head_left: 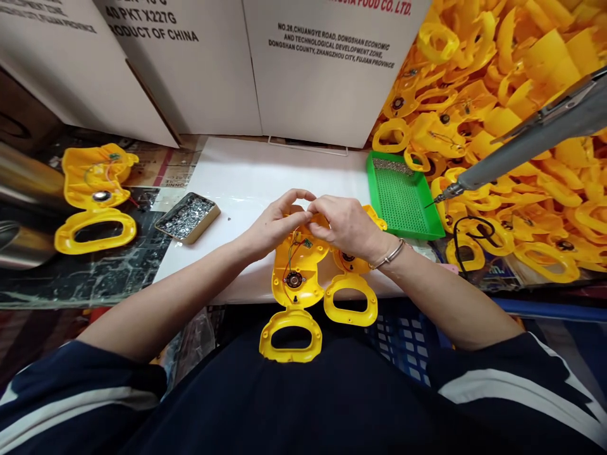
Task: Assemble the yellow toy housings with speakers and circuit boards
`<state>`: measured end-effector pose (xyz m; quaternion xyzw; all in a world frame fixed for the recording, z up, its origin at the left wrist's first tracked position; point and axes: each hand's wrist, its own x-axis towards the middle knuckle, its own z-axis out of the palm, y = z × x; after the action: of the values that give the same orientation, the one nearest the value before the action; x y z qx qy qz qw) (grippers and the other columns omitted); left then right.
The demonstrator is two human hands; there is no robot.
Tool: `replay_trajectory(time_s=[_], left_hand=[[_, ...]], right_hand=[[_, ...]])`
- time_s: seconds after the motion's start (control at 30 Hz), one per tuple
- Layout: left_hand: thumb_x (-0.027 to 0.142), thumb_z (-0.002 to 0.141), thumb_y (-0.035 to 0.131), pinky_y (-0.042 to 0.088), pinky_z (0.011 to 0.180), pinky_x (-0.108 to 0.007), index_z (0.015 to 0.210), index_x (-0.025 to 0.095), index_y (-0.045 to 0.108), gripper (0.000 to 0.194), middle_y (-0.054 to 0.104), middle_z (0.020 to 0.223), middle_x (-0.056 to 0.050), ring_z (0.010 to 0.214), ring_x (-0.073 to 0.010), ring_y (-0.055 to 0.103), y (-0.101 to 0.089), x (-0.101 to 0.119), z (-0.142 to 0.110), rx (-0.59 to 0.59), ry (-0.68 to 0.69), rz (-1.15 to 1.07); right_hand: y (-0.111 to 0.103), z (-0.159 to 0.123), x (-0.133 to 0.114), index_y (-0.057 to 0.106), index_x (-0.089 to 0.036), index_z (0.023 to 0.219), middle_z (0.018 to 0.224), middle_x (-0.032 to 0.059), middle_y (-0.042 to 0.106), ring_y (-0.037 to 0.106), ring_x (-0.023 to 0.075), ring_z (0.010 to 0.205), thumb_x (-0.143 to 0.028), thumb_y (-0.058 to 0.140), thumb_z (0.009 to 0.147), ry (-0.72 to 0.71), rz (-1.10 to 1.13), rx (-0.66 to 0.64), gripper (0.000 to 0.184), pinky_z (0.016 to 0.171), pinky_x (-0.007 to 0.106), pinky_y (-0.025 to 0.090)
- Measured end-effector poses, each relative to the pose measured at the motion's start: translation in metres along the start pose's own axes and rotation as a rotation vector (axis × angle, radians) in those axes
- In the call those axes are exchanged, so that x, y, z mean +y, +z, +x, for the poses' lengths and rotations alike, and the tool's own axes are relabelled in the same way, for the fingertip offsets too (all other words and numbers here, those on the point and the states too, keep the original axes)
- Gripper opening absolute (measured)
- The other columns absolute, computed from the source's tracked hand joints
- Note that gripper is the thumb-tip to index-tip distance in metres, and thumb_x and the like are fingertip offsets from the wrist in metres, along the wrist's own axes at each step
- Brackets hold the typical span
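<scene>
**Both hands meet over a wired yellow shell (307, 292) at the near edge**

The shell lies on the white surface (237, 165), its looped end past the near edge, against the dark shirt (265, 404). A second yellow shell (351, 309) lies just right of it. Open room spreads beyond the hands, up to the white cartons (308, 95).

Left, a small box (188, 218) holds shiny small parts; right, a green basket (403, 205) has small pieces along its far end, a driver's tip above its right side.

The left hand (270, 227) curves thumb and forefinger around a gap; the right hand (346, 227) bunches its fingertips against them. Whether anything is pinched, I cannot tell.
</scene>
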<state>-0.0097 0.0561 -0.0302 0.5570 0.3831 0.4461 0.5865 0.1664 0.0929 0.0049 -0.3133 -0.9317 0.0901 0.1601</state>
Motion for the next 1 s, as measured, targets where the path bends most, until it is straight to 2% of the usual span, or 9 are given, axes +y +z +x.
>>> replay_trajectory(time_s=[0.13, 0.27, 0.33, 0.43, 0.6, 0.67, 0.77, 0.87, 1.0], left_hand=[[0.036, 0.088, 0.061, 0.049, 0.075, -0.028, 0.121, 0.022, 0.053, 0.036, 0.066, 0.094, -0.002, 0.082, -0.0152, 0.064, -0.005, -0.003, 0.001, -0.015, -0.046, -0.018], [0.043, 0.093, 0.052, 0.051, 0.077, -0.03, 0.122, 0.022, 0.056, 0.035, 0.065, 0.096, -0.004, 0.089, -0.0174, 0.064, -0.009, -0.004, 0.002, 0.019, -0.048, -0.015], [0.045, 0.093, 0.053, 0.052, 0.077, -0.031, 0.123, 0.021, 0.056, 0.038, 0.065, 0.095, -0.005, 0.088, -0.0181, 0.065, -0.01, -0.005, 0.003, 0.044, -0.069, 0.018], [0.045, 0.088, 0.062, 0.054, 0.08, -0.034, 0.127, 0.021, 0.055, 0.046, 0.067, 0.101, -0.008, 0.091, -0.0204, 0.068, -0.013, -0.006, 0.003, 0.055, -0.093, 0.059], [0.027, 0.079, 0.072, 0.056, 0.085, -0.037, 0.129, 0.021, 0.051, 0.055, 0.069, 0.107, -0.01, 0.093, -0.0214, 0.07, -0.017, -0.007, 0.001, -0.009, -0.126, 0.071], [0.023, 0.079, 0.07, 0.057, 0.083, -0.036, 0.128, 0.021, 0.051, 0.052, 0.07, 0.107, -0.011, 0.091, -0.0207, 0.071, -0.019, -0.007, 0.0, 0.0, -0.159, 0.054], [0.021, 0.079, 0.069, 0.057, 0.078, -0.036, 0.126, 0.02, 0.053, 0.05, 0.069, 0.106, -0.011, 0.085, -0.0199, 0.071, -0.023, -0.012, 0.003, 0.056, -0.171, 0.06], [0.025, 0.081, 0.069, 0.057, 0.078, -0.038, 0.127, 0.019, 0.051, 0.051, 0.068, 0.104, -0.012, 0.085, -0.0207, 0.069, -0.029, -0.021, 0.011, 0.12, -0.087, 0.145], [0.034, 0.08, 0.071, 0.053, 0.092, -0.042, 0.131, 0.019, 0.049, 0.058, 0.06, 0.123, -0.015, 0.109, -0.0242, 0.062, -0.03, -0.019, 0.015, 0.297, 0.113, 0.416]], right_hand=[[-0.01, 0.0, 0.001, 0.065, -0.014, 0.096, 0.09, 0.0051, 0.068, 0.058, 0.014, 0.078, -0.032, 0.061, 0.088, 0.079, 0.175, -0.048, 0.02, 0.074, 0.029, 0.045], [-0.025, -0.013, 0.004, 0.064, -0.016, 0.113, 0.11, 0.0089, 0.069, 0.065, 0.0157, 0.089, -0.037, 0.063, 0.088, 0.208, 0.321, 0.144, 0.033, 0.075, 0.03, 0.052], [-0.031, -0.026, 0.004, 0.066, -0.017, 0.109, 0.108, 0.0081, 0.07, 0.066, 0.0161, 0.089, -0.035, 0.061, 0.089, 0.246, 0.317, 0.217, 0.028, 0.075, 0.031, 0.054], [-0.036, -0.052, 0.001, 0.068, -0.018, 0.102, 0.1, 0.0065, 0.071, 0.066, 0.017, 0.09, -0.033, 0.06, 0.091, 0.275, 0.262, 0.246, 0.021, 0.078, 0.032, 0.054], [-0.033, -0.103, -0.009, 0.069, -0.021, 0.099, 0.095, 0.0059, 0.071, 0.066, 0.0173, 0.083, -0.033, 0.059, 0.092, 0.362, 0.236, 0.285, 0.017, 0.067, 0.03, 0.053], [-0.028, -0.121, -0.013, 0.068, -0.021, 0.099, 0.091, 0.0058, 0.072, 0.066, 0.0179, 0.078, -0.033, 0.058, 0.093, 0.39, 0.199, 0.252, 0.018, 0.067, 0.032, 0.053], [-0.018, -0.143, -0.02, 0.066, -0.019, 0.112, 0.079, 0.0035, 0.07, 0.065, 0.0173, 0.066, -0.038, 0.058, 0.093, 0.41, 0.173, 0.105, 0.028, 0.063, 0.032, 0.053], [-0.006, -0.156, -0.028, 0.058, -0.019, 0.128, 0.08, 0.0043, 0.072, 0.066, 0.0191, 0.067, -0.043, 0.059, 0.092, 0.396, 0.112, -0.033, 0.044, 0.061, 0.033, 0.055], [0.004, -0.16, -0.029, 0.052, -0.018, 0.136, 0.098, 0.0099, 0.074, 0.07, 0.0214, 0.075, -0.037, 0.053, 0.095, 0.362, 0.017, -0.057, 0.045, 0.067, 0.036, 0.058]])
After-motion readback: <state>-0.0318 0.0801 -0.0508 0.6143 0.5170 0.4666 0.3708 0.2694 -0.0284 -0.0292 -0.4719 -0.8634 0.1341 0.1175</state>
